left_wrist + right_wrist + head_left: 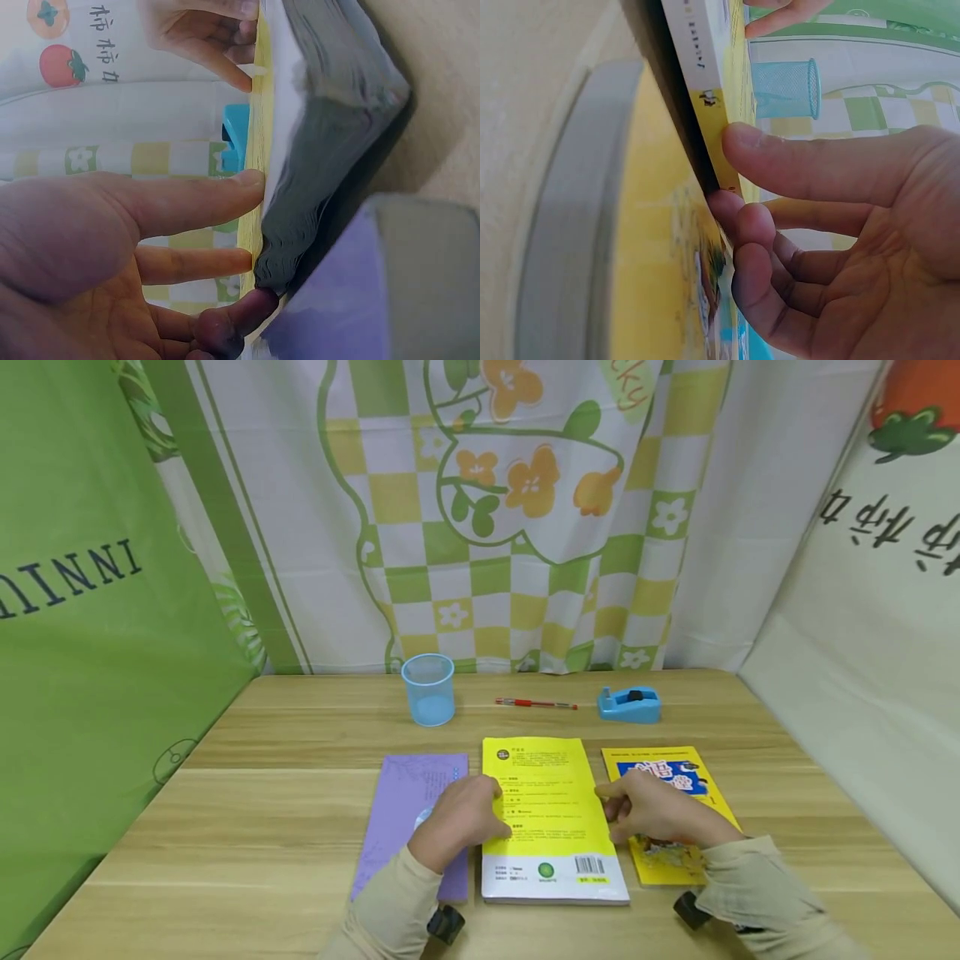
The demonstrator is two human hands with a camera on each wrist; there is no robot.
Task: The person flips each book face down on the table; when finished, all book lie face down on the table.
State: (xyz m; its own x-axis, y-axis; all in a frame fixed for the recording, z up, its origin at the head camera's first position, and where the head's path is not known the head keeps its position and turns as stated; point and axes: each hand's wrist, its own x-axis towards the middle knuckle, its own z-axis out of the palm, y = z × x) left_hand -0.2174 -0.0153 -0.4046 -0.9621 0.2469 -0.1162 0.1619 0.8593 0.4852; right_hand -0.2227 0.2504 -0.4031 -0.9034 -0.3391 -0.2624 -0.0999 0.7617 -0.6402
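A thick yellow book (pixel 547 760) with a white lower band and a barcode lies back cover up in the middle of the table. On its left side my left hand (pixel 463 814) grips the page edge, with the thumb and a finger at the cover in the left wrist view and another finger low by the wavy pages (pixel 300 187). My right hand (pixel 660 806) holds the opposite side, thumb against the spine (pixel 712 112) and fingertips curled near its lower edge. Under my left forearm is a purple book (pixel 390 818); a second yellow book (pixel 663 870) with a blue panel sits below my right hand.
Behind the books stand a blue mesh cup (pixel 429 689), a red pen (pixel 536 703) lying flat, and a blue tape dispenser (pixel 633 708). A patterned curtain (pixel 525 568) hangs at the table's back edge, with cloth walls on both sides.
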